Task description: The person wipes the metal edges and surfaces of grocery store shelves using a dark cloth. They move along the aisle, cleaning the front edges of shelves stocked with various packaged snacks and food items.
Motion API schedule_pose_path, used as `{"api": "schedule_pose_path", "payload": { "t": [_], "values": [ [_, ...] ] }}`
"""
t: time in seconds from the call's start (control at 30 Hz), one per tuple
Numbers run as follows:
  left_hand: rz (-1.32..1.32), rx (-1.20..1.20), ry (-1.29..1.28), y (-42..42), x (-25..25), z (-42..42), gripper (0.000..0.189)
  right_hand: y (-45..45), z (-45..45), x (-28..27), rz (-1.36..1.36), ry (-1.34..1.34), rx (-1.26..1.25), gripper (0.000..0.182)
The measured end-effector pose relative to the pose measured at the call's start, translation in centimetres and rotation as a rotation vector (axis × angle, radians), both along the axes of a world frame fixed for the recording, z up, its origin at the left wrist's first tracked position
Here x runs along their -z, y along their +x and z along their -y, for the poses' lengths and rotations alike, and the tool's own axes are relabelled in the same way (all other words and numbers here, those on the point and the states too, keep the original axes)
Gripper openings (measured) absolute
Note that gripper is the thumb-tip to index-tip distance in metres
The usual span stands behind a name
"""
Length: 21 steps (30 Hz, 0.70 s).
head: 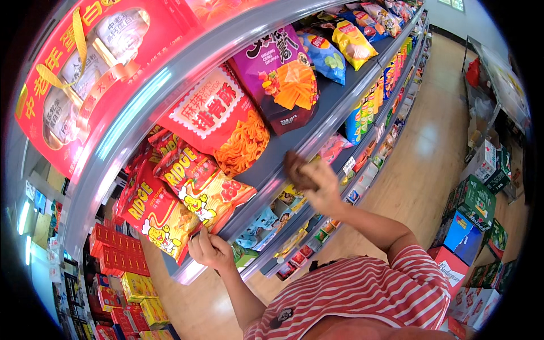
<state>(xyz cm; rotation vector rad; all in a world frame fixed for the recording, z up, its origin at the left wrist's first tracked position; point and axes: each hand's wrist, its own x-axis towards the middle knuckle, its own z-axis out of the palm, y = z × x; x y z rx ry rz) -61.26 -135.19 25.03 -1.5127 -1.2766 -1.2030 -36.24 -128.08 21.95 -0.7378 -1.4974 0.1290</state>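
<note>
My right hand [325,187], blurred, grips a bunched brown cloth [298,170] at the shelf's clear front rail [327,142]. Curled at the rail's near end is my left hand [212,249]. Its fingers meet the lower edge of a red-and-yellow bag of ridged potato chips [204,185]; whether they pinch the bag or only rest there I cannot tell. A similar chip bag [157,212] leans beside it. Behind them stands a large red snack bag [221,123] picturing fried strips. A purple snack bag [280,80] stands farther along the dark shelf [265,159].
Above hangs a shelf edge [127,119] with a red gift box [97,68]. Blue [325,55] and yellow chip bags [352,42] continue along the row. Lower tiers hold packaged snacks [263,225]. Beer cartons [471,199] flank the wooden floor [408,170]; red boxes [119,250] are stacked at left.
</note>
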Motion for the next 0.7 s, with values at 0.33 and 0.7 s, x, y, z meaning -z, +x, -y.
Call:
{"api": "schedule_pose_path", "payload": {
  "t": [0.33,0.7],
  "values": [
    [0.01,-0.008,-0.003,-0.2,-0.2,0.4,0.021,-4.6,4.4,1.6,0.144,-0.112,-0.688,0.026],
    [0.032,-0.012,-0.03,-0.2,-0.2,0.6,0.021,-2.7,3.7,1.5,-0.95,-0.846,-0.902,0.032]
  ]
}}
